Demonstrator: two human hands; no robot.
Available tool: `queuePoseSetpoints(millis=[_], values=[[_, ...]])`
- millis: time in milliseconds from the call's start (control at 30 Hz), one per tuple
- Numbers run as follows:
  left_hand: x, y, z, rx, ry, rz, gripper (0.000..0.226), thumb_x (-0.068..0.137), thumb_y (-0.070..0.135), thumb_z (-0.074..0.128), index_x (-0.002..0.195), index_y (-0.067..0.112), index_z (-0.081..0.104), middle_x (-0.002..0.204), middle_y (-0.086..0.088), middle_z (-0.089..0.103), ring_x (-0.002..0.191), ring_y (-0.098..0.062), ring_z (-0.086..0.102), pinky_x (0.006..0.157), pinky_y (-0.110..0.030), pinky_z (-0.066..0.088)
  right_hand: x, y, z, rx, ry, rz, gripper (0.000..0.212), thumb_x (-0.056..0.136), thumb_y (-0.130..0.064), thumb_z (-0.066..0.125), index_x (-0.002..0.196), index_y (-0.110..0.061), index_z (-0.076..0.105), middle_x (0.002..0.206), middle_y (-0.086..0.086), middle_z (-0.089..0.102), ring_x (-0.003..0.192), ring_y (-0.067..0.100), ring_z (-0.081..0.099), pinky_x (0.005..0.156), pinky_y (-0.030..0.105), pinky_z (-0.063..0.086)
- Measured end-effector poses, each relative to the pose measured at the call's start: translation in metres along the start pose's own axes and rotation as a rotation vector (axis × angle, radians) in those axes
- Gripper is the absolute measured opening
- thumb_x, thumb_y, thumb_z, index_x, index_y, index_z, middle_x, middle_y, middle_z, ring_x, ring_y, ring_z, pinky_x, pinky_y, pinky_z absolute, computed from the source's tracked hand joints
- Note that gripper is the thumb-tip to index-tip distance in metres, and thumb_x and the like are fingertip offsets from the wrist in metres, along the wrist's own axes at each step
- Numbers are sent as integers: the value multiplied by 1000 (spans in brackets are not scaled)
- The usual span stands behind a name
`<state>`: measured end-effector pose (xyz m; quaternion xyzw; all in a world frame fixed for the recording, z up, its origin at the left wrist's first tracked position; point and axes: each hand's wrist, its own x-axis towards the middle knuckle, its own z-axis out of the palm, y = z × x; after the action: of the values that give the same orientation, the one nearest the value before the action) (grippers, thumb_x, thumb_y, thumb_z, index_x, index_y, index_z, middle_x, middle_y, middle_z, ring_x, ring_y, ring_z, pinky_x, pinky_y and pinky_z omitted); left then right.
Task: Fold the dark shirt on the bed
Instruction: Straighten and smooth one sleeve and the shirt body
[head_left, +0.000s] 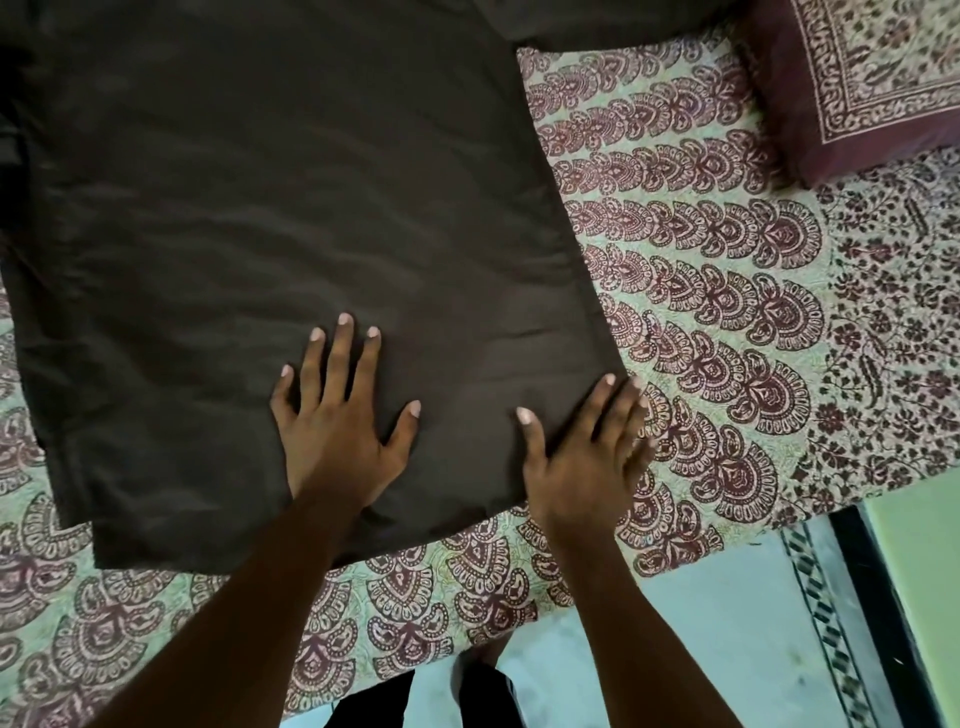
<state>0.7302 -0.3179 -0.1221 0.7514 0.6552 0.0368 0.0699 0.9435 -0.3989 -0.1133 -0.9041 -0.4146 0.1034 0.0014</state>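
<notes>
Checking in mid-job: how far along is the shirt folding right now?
Done: the dark shirt lies spread flat on the bedsheet. In hand: the left hand presses flat on the fabric near the hem, and the right hand lies flat at its lower right corner. Left: the folds themselves; the body looks full width, though a layered edge at lower left is unclear.

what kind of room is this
Probably a bedroom: the dark shirt lies spread on a printed bedsheet, a matching pillow sits at the upper right, and pale floor shows below.
</notes>
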Motion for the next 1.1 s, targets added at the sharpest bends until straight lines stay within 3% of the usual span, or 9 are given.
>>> queuePoseSetpoints(millis=[67, 167, 267, 367, 533, 667, 733, 933, 1100], values=[[0, 0, 0, 3, 7, -1, 83, 91, 67, 44, 162, 30, 22, 173, 3, 11, 159, -24, 13, 122, -55, 19, 6, -14, -10, 25, 48, -26, 104, 94, -83, 20, 164, -6, 9, 172, 20, 5, 159, 39, 1, 128, 56, 4], [-1, 1, 1, 6, 16, 0, 83, 92, 67, 44, 162, 30, 22, 173, 3, 12, 159, -24, 14, 121, -55, 20, 26, -53, -17, 64, 59, -358, 93, 100, -73, 22, 165, -8, 8, 174, 11, -1, 161, 30, -5, 128, 49, -4], [-1, -1, 1, 12, 13, 2, 83, 92, 67, 45, 162, 30, 22, 173, 3, 12, 159, -25, 14, 121, -55, 20, 37, -72, -2, 9, -70, -563, 90, 99, -73, 22, 166, -14, 9, 175, 3, 0, 161, 22, -3, 129, 52, 8], [-1, 0, -1, 7, 6, 3, 83, 91, 67, 46, 162, 30, 22, 173, 3, 12, 159, -25, 14, 121, -55, 20, 26, -41, 9, -6, 12, -333, 94, 95, -82, 23, 166, -23, 9, 175, 0, 3, 161, 22, 3, 127, 53, 10], [-1, -1, 1, 1, 6, -2, 83, 92, 67, 47, 162, 30, 23, 173, 3, 13, 159, -25, 14, 121, -55, 20, 23, -12, 0, 32, 85, 89, 108, 91, -87, 26, 165, -10, 9, 171, 23, 4, 158, 43, 3, 126, 63, 8], [0, 0, 1, -12, -2, 10, 84, 91, 69, 43, 162, 30, 22, 173, 2, 12, 159, -26, 14, 122, -55, 18, 47, -51, -6, 3, 76, -383, 86, 96, -80, 30, 165, -31, 13, 174, 9, -2, 160, 35, -4, 123, 62, -5], [-6, -1, 0, -4, -35, 18, 85, 92, 71, 39, 163, 30, 18, 174, 1, 9, 160, -26, 11, 124, -56, 16, 53, -59, 2, -13, 1, -579, 77, 97, -77, 28, 163, -41, 16, 175, 1, -2, 161, 29, -4, 125, 65, 1], [-75, -7, -7, 33, -172, 80, 88, 94, 73, 33, 165, 29, 6, 174, -2, -3, 160, -30, -1, 125, -59, 11, 35, 20, 0, -47, 10, -318, 80, 98, -77, 26, 165, -38, 8, 174, 7, 2, 161, 31, 3, 125, 64, 8], [-112, -14, -17, -96, -169, 115, 73, 98, 62, 41, 161, 25, 32, 173, -2, 15, 158, -29, 18, 123, -57, 22, 36, 12, -18, -144, 64, -327, 91, 98, -79, 24, 166, -20, 11, 173, 17, 0, 160, 38, -4, 124, 68, 2]])
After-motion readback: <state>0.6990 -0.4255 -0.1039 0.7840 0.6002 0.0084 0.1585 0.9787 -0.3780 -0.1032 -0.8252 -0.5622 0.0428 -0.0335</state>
